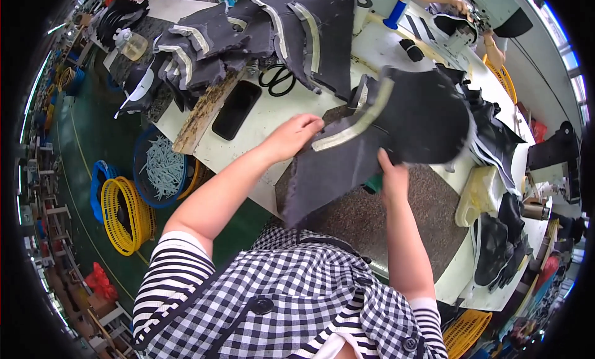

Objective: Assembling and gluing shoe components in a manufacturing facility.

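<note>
A large dark grey, fuzzy-edged shoe upper piece (347,167) with a pale curved strip hangs over the table in front of me. My left hand (296,136) is closed at its left edge, by the end of the strip. With the thumb on top and the fingers hidden beneath, my right hand (393,176) grips its lower right part. A smooth black rounded part (427,117) spreads to the right, blurred at its rim. Something green (374,184) shows beside my right hand, mostly covered. Under the piece lies a speckled brown board (409,226).
Similar grey pieces (266,24) are heaped at the back left, near black-handled scissors (277,80) and a phone (237,110). Black parts (496,136) and a yellowish shoe form (477,198) line the right. Baskets (127,216) stand left. A co-worker's hands work at a sewing machine (477,24).
</note>
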`<state>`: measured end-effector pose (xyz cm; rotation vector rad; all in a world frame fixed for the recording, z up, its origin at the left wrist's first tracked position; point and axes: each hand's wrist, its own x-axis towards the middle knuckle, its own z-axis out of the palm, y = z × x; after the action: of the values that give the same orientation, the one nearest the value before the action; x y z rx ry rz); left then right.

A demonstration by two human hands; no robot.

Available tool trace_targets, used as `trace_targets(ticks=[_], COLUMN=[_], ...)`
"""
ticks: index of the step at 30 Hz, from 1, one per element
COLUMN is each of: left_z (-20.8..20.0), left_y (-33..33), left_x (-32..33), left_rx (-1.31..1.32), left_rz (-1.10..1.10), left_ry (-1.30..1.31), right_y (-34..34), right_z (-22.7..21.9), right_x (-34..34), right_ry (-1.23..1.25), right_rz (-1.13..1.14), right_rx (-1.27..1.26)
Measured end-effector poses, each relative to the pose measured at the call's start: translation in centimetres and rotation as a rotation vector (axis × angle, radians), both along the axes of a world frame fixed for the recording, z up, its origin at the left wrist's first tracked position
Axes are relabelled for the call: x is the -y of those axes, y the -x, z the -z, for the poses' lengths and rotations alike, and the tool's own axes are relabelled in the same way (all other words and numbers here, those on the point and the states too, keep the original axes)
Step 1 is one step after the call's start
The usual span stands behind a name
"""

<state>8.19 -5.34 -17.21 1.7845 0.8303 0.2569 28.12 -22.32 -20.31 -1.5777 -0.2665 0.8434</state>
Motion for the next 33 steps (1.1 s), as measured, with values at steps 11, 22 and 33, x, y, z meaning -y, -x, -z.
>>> trace_targets(ticks=[11,22,33], left_z=[3.7,5.2,3.9], left_y=[-1.9,-1.4,-1.3], left_x=[7.6,15.2,14.3], left_rx=[-0.374,-0.272,-0.095], left_rz=[0.217,0.495,0.660], left_ry=[-0.134,-0.856,-0.723], right_y=[-0.9,-14.9,-22.8], right_z=[-0.3,-5.1,0.7], right_x=[4.7,27.2,27.5], right_ry=[0.323,0.265,0.226], right_rz=[-0.107,0.553,0.525], right_rx=[-0.003,0.439,0.705])
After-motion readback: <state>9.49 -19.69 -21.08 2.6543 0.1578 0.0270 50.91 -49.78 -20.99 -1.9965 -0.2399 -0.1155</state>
